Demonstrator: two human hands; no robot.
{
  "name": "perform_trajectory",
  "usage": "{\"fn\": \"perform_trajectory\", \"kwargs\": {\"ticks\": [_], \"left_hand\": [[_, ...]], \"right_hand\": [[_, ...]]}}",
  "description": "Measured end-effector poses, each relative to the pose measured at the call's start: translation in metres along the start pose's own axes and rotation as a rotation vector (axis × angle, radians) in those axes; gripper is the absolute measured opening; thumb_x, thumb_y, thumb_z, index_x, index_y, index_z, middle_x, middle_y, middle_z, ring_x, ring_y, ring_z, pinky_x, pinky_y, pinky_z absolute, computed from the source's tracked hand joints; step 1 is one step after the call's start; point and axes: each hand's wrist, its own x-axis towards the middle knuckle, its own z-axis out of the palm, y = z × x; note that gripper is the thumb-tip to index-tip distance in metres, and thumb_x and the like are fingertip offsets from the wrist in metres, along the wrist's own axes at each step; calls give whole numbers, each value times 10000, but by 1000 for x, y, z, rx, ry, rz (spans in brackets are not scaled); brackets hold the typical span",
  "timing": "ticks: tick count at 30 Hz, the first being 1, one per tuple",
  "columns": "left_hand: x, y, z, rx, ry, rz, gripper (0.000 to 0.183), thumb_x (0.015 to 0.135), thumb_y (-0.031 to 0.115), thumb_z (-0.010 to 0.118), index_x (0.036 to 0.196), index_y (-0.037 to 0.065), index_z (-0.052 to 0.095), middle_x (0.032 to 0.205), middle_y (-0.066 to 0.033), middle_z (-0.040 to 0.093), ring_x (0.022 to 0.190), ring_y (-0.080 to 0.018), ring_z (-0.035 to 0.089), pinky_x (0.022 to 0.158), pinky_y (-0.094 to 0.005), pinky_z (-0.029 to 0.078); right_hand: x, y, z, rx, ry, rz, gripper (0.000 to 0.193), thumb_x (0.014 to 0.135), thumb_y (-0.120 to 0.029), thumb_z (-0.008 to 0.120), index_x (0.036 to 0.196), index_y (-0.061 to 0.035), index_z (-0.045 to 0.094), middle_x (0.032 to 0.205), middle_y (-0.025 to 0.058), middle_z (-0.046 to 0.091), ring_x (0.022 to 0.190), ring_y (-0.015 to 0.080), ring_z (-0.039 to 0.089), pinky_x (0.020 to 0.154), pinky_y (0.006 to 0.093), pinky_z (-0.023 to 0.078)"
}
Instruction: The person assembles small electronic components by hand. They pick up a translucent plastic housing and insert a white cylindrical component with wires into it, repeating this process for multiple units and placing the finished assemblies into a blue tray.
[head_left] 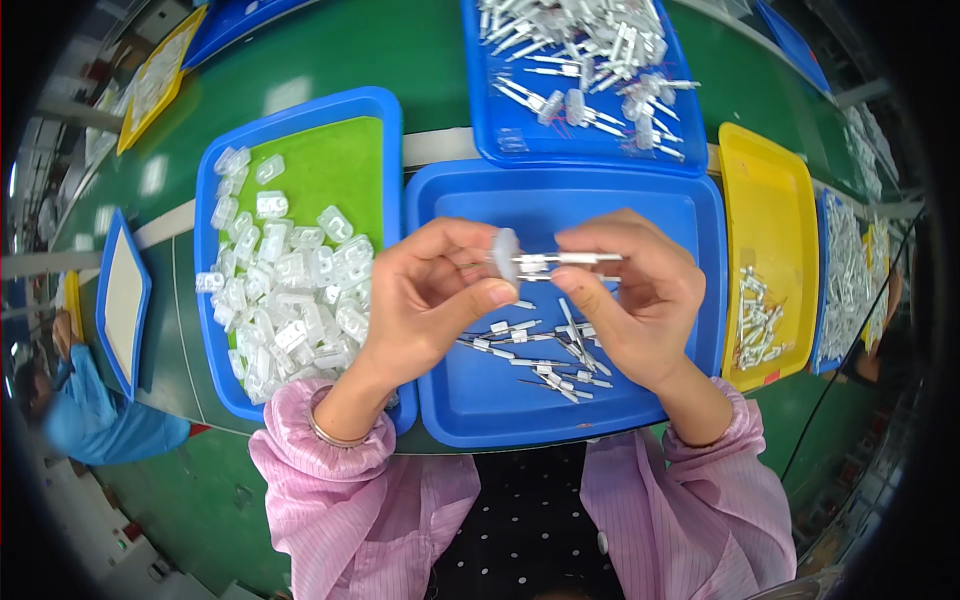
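Observation:
Over the blue tray [470, 428] in the middle, my two hands meet at one small assembly. My left hand [425, 290] pinches a translucent plastic housing [505, 252], held on edge between thumb and fingers. In my right hand [635, 290], thumb and forefinger close on a slim white-and-metal pin part [538, 265] that points at the housing. The two parts touch or nearly touch; whether one sits inside the other I cannot tell. Beneath my hands several similar pin parts [545, 365] lie loose in the tray.
At left, a blue tray with a green lining [345, 150] holds many translucent housings [290, 270]. Behind the middle tray, another blue tray [500, 140] carries a heap of joined pieces [600, 50]. To the right, a yellow tray [765, 180] contains pin parts [758, 320]. A blue-sleeved person [110, 415] is at far left.

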Motion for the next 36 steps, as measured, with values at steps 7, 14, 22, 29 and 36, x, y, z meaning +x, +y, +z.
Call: {"fn": "perform_trajectory", "kwargs": {"ticks": [7,14,22,29,36], "left_hand": [[-2,1,4,54,20,-5,272,776,-58,600,1030,-57,502,943,-97,566,862,-122,549,787,-264,462],[10,37,-33,986,246,280,389,758,1,600,1136,23,512,1026,-114,560,894,-195,556,779,-294,447],[-5,53,-110,1844,674,-24,294,674,-6,615,965,32,631,958,-202,557,878,-352,549,767,-412,444],[-3,48,-100,1841,795,-83,255,699,41,631,951,5,623,901,-199,580,837,-344,575,741,-393,459],[10,46,-75,1211,709,354,192,817,109,575,935,-43,580,854,-150,610,713,-225,610,608,-313,478]], "right_hand": [[-8,-6,7,281,5,300,103,754,87,603,850,53,598,815,128,589,610,116,587,480,195,469],[35,-8,-7,101,-16,351,50,783,21,574,820,48,592,724,116,609,569,128,588,478,215,466],[113,55,-48,-332,34,373,216,747,-103,629,869,72,604,728,162,632,624,173,622,589,257,487],[39,8,-13,-806,-440,-175,95,678,3,558,763,13,598,789,157,568,742,322,586,645,387,474],[-21,22,31,-908,-791,-268,134,540,-21,603,661,23,563,676,158,549,684,289,578,551,411,471]]}}
